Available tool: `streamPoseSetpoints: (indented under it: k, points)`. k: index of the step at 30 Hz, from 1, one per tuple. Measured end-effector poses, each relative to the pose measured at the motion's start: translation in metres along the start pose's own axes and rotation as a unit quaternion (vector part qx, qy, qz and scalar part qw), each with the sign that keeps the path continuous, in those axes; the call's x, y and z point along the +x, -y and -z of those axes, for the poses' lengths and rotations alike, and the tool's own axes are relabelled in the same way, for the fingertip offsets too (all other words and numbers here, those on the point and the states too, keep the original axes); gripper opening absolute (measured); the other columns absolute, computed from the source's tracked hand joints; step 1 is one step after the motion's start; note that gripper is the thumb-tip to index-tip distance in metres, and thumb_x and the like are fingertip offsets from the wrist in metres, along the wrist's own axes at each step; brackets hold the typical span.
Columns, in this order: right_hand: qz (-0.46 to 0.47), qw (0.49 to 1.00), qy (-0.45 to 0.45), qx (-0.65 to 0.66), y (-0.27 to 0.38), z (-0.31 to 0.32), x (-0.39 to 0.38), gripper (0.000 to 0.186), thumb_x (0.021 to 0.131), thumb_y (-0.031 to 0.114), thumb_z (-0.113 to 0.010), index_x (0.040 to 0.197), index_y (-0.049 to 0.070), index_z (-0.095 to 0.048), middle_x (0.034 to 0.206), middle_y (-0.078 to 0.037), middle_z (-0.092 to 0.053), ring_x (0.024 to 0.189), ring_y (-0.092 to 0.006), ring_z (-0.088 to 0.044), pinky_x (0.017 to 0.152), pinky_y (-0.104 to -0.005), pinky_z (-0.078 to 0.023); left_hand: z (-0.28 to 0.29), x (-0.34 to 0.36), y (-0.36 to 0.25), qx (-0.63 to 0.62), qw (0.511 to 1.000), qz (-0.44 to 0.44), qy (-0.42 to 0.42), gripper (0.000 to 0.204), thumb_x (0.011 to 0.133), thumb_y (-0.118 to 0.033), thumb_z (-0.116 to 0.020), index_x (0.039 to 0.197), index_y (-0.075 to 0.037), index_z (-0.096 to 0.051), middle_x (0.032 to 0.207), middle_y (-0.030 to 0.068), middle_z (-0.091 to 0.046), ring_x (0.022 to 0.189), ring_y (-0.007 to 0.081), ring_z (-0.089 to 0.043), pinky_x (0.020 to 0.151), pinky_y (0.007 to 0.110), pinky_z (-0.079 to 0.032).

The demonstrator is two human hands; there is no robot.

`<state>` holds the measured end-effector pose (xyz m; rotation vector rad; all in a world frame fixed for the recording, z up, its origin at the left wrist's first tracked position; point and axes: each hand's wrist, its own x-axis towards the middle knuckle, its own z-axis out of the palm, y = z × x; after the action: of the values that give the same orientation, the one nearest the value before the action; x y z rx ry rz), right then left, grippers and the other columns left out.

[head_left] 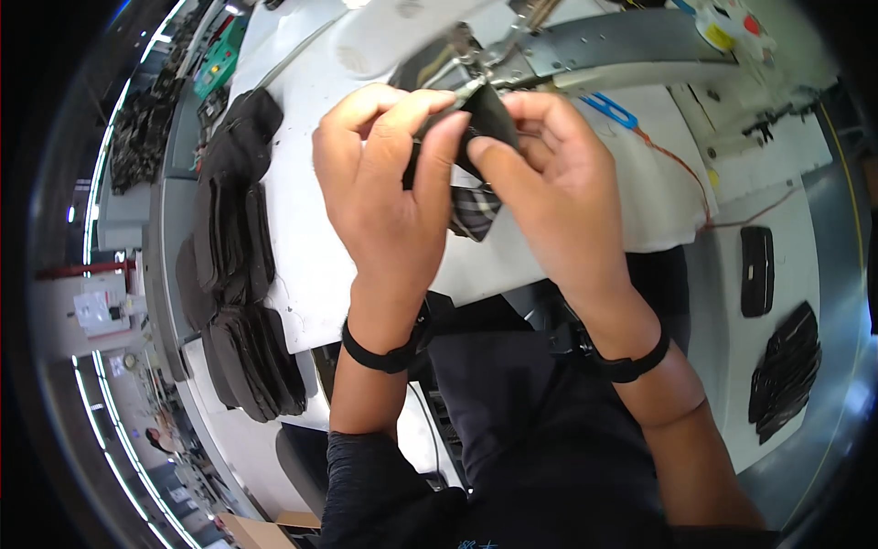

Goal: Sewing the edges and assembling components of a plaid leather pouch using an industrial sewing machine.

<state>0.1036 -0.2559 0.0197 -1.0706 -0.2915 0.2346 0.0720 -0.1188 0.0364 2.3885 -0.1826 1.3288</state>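
My left hand (pixel 389 188) and my right hand (pixel 558 188) both pinch a small dark fabric piece (pixel 492 117) held up over the white sewing table (pixel 311 265). The piece has a striped grey lining (pixel 476 215) hanging below my fingers. Thumbs and forefingers of both hands close on its upper edge. Just behind the fabric is the sewing machine's metal needle area (pixel 485 59). Each wrist wears a black band.
Stacks of dark fabric pieces (pixel 233 247) lie along the table's left edge. Blue-handled scissors (pixel 611 110) and an orange thread lie to the right. A black flat case (pixel 756 270) and another dark pile (pixel 785 371) sit at the far right. The grey machine arm (pixel 622 41) runs across the top.
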Motion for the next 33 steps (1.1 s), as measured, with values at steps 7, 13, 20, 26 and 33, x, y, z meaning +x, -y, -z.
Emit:
streamPoseSetpoints:
  k: [7,13,20,26,33]
  points:
    - [0.044,0.977,-0.009,-0.207,-0.001,0.018,-0.023,0.024,0.097,-0.002,-0.066,0.121,-0.004,-0.068,0.107,-0.004,-0.07,0.098,-0.0077,-0.065,0.086,-0.0239,-0.054,0.009,0.032,0.037,0.017,0.964,-0.259,0.051,0.034,0.076,-0.002,-0.091,0.109,-0.008,-0.083,0.096,0.0058,-0.066,0.076,0.0177,-0.069,0.064,0.029,-0.056]
    - [-0.02,1.0,0.009,-0.018,-0.001,0.018,-0.026,0.024,0.1,-0.002,-0.066,0.123,-0.005,-0.069,0.105,-0.003,-0.071,0.093,-0.0058,-0.065,0.086,-0.023,-0.054,0.035,0.053,0.027,-0.01,0.926,-0.293,0.238,0.039,0.076,0.008,-0.089,0.113,0.0,-0.079,0.102,0.0122,-0.072,0.084,0.023,-0.073,0.072,0.032,-0.06]
    - [0.014,1.0,-0.017,-0.01,-0.014,0.012,-0.023,0.025,0.099,0.003,-0.07,0.123,-0.005,-0.069,0.098,-0.005,-0.068,0.08,-0.0062,-0.061,0.067,-0.0227,-0.051,0.044,0.051,0.025,-0.012,0.914,-0.268,0.305,0.043,0.078,0.012,-0.084,0.119,0.002,-0.077,0.101,0.0128,-0.071,0.083,0.0234,-0.072,0.072,0.032,-0.059]
    - [0.016,1.0,-0.001,-0.022,-0.006,0.015,-0.023,0.035,0.099,0.001,-0.072,0.133,-0.005,-0.068,0.1,-0.003,-0.072,0.085,-0.0049,-0.063,0.071,-0.0219,-0.05,0.046,0.063,0.023,-0.055,0.918,-0.2,0.339,0.036,0.082,0.01,-0.08,0.116,-0.001,-0.079,0.098,0.0108,-0.069,0.079,0.0198,-0.067,0.069,0.029,-0.055]
    - [-0.023,1.0,0.0,0.007,-0.005,0.01,-0.007,0.031,0.1,0.004,-0.071,0.129,-0.004,-0.071,0.1,-0.003,-0.074,0.082,-0.0049,-0.062,0.071,-0.0223,-0.05,0.041,0.067,0.031,-0.007,0.924,-0.198,0.327,0.034,0.083,0.008,-0.081,0.115,-0.003,-0.079,0.097,0.0083,-0.067,0.079,0.0204,-0.067,0.069,0.028,-0.053]
